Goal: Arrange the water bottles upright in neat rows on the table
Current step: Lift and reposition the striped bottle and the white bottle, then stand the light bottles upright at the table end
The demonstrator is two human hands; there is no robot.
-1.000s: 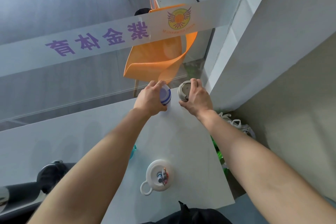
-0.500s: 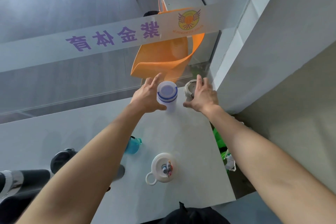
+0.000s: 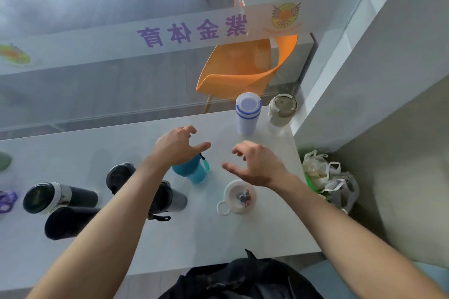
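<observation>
Hovering — left hand [image 3: 178, 147], right hand [image 3: 257, 165] — fingers spread.

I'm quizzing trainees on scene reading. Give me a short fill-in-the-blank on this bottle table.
1. Both the left hand and right hand are open and hold ____.
2. The white bottle with blue bands stands beside the ____ bottle at the table's far right corner.
3. Behind the glass is an ____ chair.

Missing words: nothing; beige; orange
</observation>
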